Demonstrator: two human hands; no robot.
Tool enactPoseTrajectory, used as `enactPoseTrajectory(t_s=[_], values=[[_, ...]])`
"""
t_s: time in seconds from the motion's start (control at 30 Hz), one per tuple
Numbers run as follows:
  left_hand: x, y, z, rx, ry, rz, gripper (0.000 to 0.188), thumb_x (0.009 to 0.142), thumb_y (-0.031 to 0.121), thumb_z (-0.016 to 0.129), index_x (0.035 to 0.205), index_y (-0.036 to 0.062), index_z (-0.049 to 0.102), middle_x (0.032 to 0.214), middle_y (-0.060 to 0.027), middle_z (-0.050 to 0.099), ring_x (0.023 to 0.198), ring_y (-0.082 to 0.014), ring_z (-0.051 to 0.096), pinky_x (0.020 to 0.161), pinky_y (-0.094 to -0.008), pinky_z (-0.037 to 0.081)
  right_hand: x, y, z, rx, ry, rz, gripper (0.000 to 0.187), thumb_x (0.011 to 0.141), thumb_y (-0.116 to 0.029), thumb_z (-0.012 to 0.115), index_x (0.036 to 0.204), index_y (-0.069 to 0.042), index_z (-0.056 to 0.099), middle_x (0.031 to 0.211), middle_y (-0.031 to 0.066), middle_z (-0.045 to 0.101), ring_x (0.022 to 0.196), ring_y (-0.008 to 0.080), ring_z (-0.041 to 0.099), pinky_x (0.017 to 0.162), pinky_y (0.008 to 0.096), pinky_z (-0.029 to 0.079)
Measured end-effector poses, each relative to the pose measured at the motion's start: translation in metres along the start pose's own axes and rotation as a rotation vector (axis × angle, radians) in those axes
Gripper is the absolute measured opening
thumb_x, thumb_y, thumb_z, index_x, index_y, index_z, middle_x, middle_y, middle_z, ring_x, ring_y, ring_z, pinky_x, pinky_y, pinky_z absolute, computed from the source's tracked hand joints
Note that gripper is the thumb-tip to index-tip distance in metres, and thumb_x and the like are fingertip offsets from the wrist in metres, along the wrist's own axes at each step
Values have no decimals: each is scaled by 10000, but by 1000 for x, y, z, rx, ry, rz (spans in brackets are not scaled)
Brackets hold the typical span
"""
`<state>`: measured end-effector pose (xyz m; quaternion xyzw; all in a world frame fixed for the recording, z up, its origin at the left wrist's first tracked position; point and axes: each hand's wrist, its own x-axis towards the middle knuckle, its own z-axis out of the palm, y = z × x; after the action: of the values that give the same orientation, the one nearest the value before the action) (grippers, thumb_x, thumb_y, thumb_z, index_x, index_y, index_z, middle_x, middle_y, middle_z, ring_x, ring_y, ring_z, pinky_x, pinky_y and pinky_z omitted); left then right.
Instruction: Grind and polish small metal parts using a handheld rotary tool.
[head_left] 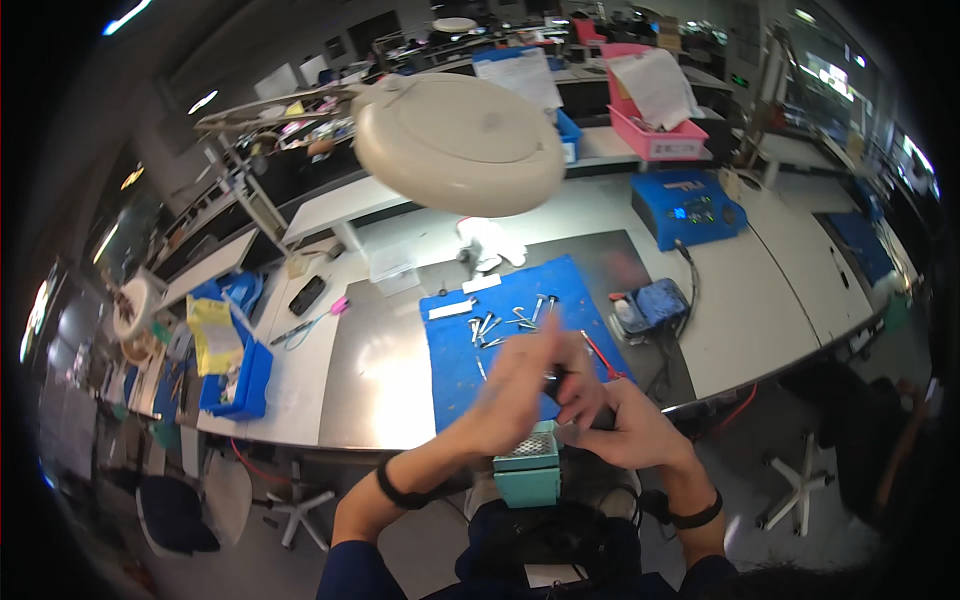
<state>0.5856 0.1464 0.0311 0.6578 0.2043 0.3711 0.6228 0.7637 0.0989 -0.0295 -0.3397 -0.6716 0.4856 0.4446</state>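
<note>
My left hand [520, 385] and my right hand [635, 428] meet above the near edge of a blue mat [455, 375]. Both are closed, with the left somewhat blurred. Between them shows a small dark object [555, 380], mostly covered by fingers, its kind unclear. Another dark, rounded part [602, 416] peeks out of my right hand. Just below the hands is a teal box [528, 485] with a perforated grey top. Several small metal pieces with stems [485, 328] lie on the mat beyond my hands, beside white label strips [452, 310]. A red tool [600, 355] rests at the mat's right side.
A round lamp head [460, 140] hangs over the bench. Right of the mat sit a blue pouch-like item [655, 303] and a blue control unit [690, 210] with a cable. White gloves [490, 245] lie behind; a blue bin [243, 375] stands left.
</note>
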Motion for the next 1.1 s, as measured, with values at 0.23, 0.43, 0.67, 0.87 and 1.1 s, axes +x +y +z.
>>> enactPoseTrajectory(t_s=[0.23,0.43,0.67,0.87,1.1], values=[[-29,-16,-107,1123,136,-263,615,1126,411,438,746,-26,647,792,-188,706,785,-339,691,821,-432,530,-37,32,-37,-629,372,230,252,849,-179,775,810,26,632,645,233,599,633,475,614,575,477,461],[-23,-69,-130,1757,132,-81,298,982,314,692,937,19,710,934,-177,678,931,-365,635,810,-479,504,-25,64,-43,-629,535,290,311,872,-217,750,756,34,608,651,253,615,663,480,640,614,522,478],[37,-92,-129,1545,-43,72,170,916,131,740,1067,51,741,1020,-123,685,1003,-327,634,861,-434,525,-23,84,-48,-557,557,323,345,888,-256,748,740,22,607,643,242,620,675,476,655,629,529,491],[75,-110,-126,1608,-261,265,241,850,47,708,1085,68,758,983,-100,663,981,-313,630,869,-435,534,-21,83,-50,-638,475,350,377,901,-300,746,742,7,597,641,238,620,684,482,654,644,540,495],[80,-116,-138,1710,-396,145,56,835,67,669,883,49,694,932,-95,649,953,-301,633,842,-421,540,-21,77,-47,-615,490,334,368,899,-294,741,746,12,608,643,242,622,684,477,656,643,529,492]])
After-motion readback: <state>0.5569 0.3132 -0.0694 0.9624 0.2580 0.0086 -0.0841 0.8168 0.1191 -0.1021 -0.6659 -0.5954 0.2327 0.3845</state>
